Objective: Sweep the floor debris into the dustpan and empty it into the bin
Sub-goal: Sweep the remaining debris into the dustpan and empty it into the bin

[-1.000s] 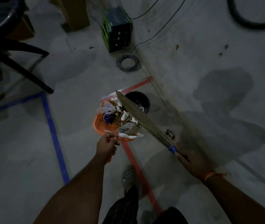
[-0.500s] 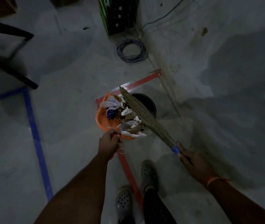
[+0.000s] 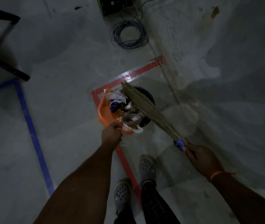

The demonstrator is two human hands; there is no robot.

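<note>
My left hand (image 3: 111, 134) grips the handle of an orange dustpan (image 3: 104, 113), held beside and partly over a black bin (image 3: 146, 96) on the floor. The pan is heaped with debris (image 3: 125, 109): white plastic scraps, a blue wrapper, brown bits. My right hand (image 3: 198, 155) grips the blue-wrapped handle of a straw broom (image 3: 143, 105). Its bristles lie slantwise across the debris and over the bin's mouth, hiding most of the opening.
Red tape (image 3: 142, 71) marks a corner on the grey concrete floor around the bin, blue tape (image 3: 31, 131) lies to the left. A coiled cable (image 3: 129, 34) and a dark box (image 3: 115, 4) sit ahead. Black chair legs (image 3: 4, 63) stand far left. My feet (image 3: 147, 168) are below.
I have stepped closer, so pan and bin sit nearer in view. The dustpan has shifted towards the bin, and the broom stays pressed across the debris.
</note>
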